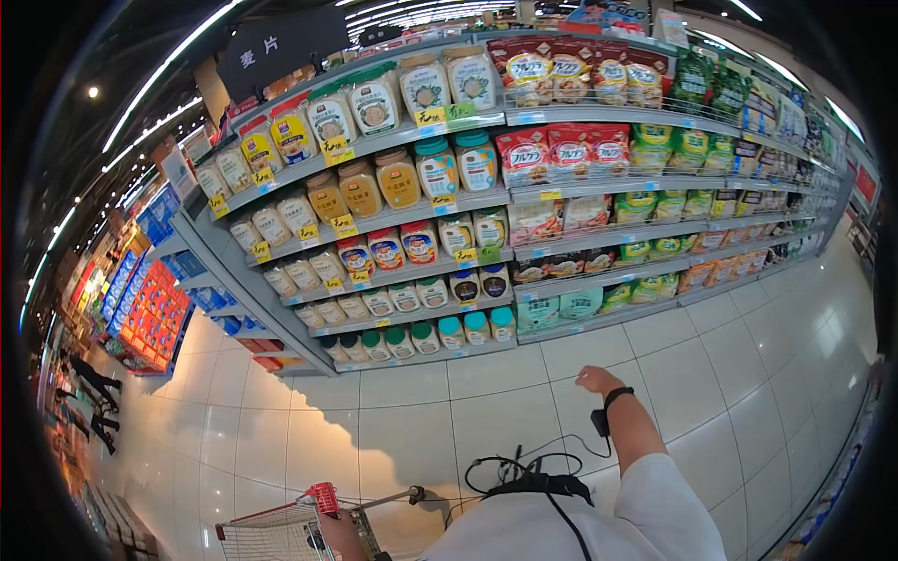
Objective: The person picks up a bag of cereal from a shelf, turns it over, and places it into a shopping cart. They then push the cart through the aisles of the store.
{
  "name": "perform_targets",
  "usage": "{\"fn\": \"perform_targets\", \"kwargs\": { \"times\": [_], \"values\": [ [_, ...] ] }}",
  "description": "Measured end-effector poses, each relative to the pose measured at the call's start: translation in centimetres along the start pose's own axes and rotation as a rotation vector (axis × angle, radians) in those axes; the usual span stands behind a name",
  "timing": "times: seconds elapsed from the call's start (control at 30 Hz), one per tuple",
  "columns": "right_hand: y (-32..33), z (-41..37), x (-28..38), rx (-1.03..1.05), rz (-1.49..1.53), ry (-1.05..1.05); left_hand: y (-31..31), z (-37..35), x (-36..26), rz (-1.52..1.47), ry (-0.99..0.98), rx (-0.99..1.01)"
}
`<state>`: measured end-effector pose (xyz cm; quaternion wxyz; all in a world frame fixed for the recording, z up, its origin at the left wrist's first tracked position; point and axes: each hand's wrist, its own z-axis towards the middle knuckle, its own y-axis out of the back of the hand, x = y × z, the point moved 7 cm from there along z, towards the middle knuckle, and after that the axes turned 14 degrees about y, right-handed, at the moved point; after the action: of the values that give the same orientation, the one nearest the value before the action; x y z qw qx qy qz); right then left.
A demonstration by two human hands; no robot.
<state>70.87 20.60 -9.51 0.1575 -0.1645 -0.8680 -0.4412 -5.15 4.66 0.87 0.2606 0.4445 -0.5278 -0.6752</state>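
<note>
My left hand point(339, 535) is at the bottom of the view, wrapped round the red handle point(323, 497) of a wire shopping cart point(271, 531). My right hand point(599, 380) hangs over the tiled floor in front of the shelves, apart from any goods. Its fingers are curled in, with nothing visible in them. A black band point(617, 396) circles the right wrist, and a small black box point(600, 423) with a cable hangs by it. Ahead stands a long shelf unit with jars of cereal point(398, 178) on the left and bagged cereal point(572, 150) on the right.
Yellow price tags point(339, 150) line the shelf edges. Stacked red boxes point(145, 313) stand in a display at the left. Another person point(94, 383) is far left. Black cables point(510, 465) loop at my waist. Another shelf point(842, 486) borders the aisle at lower right.
</note>
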Motion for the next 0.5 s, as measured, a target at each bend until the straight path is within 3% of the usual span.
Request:
{"fn": "perform_targets", "kwargs": {
  "times": [0.07,0.1,0.17,0.23,0.3,0.33,0.4,0.43,0.5],
  "values": [
    [1.4,0.5,-2.3,-0.222,0.481,-0.187,0.4,-1.5,1.7,-0.054,-0.032,0.068],
    [5.1,6.9,-3.4,-0.198,0.491,-0.167,-0.7,-1.0,-2.9,-0.036,-0.019,0.044],
    [11.7,12.0,-5.3,-0.383,0.371,-0.120,-1.3,-3.1,-5.1,-0.119,-0.030,0.019],
    [17.6,16.6,-5.2,-0.405,0.138,-0.093,-0.4,-4.8,-6.7,-0.013,0.026,-0.029],
    [21.5,25.4,-8.9,-0.688,0.034,0.102,-1.1,-7.3,-7.5,0.096,0.107,-0.066],
    [23.9,26.9,-8.0,-0.661,0.025,0.126,-1.4,-8.0,-7.2,0.110,0.105,-0.110],
    [29.7,30.7,-7.7,-0.574,0.579,0.035,-1.6,-9.9,-8.3,0.088,0.088,-0.172],
    [31.3,32.8,-7.6,-0.545,0.580,0.045,0.4,-11.7,-10.7,0.107,0.109,-0.182],
    [34.9,35.8,-7.7,-0.718,0.803,0.079,0.8,-15.0,-15.6,-0.135,0.361,0.331]
  ]
}}
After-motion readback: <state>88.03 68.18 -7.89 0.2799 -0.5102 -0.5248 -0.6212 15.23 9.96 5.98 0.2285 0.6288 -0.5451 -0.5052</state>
